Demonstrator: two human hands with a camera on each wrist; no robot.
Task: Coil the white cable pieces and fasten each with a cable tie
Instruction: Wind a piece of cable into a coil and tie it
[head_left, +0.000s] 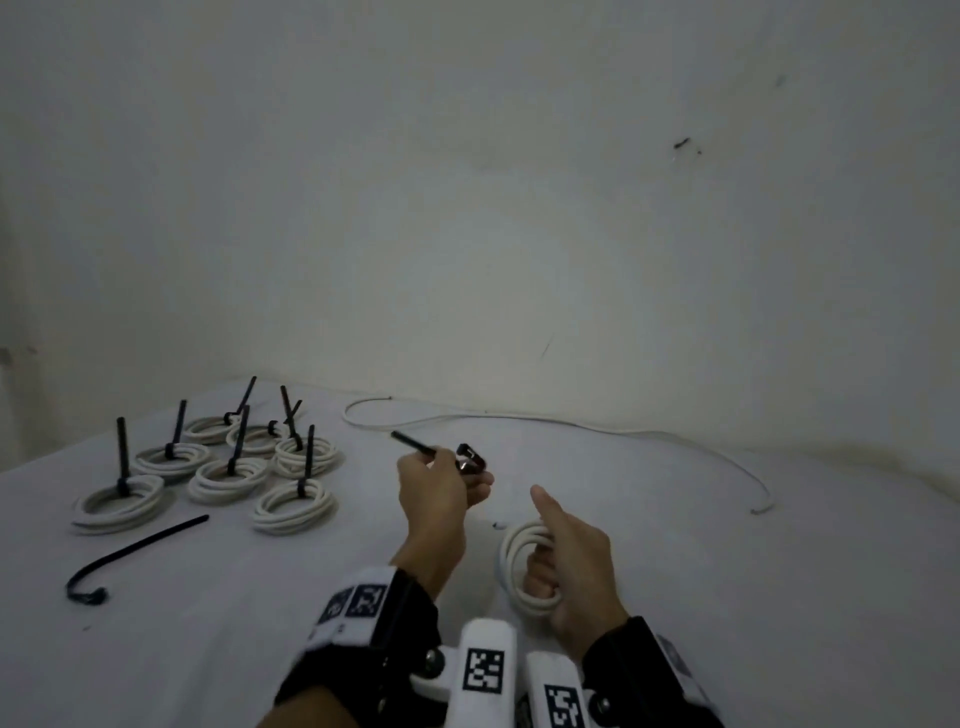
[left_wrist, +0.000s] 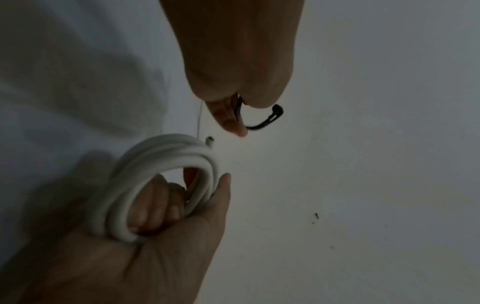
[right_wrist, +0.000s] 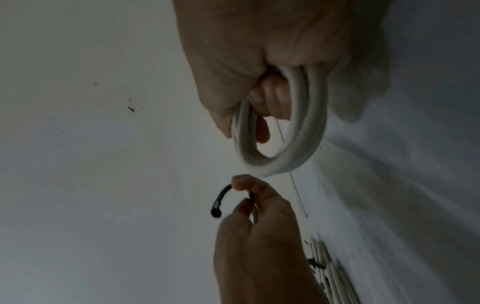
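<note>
My left hand (head_left: 453, 470) pinches a black cable tie (head_left: 415, 445) between thumb and fingers, with its tail pointing up-left and its curved head end (left_wrist: 262, 121) sticking out past the fingertips. My right hand (head_left: 548, 566) grips a coiled white cable (head_left: 514, 551) held upright just above the table, with fingers curled through the loop and the thumb raised. In the right wrist view, the coil (right_wrist: 307, 131) hangs from that hand, and the tie (right_wrist: 220, 198) sits a short gap below it. The tie and coil do not touch.
Several white coils (head_left: 234, 470), each bound with a black tie standing upright, lie grouped at the left. A loose black tie (head_left: 137, 551) lies in front of them. An uncoiled white cable (head_left: 571, 423) runs along the back near the wall. The table (head_left: 727, 597) has a white cover.
</note>
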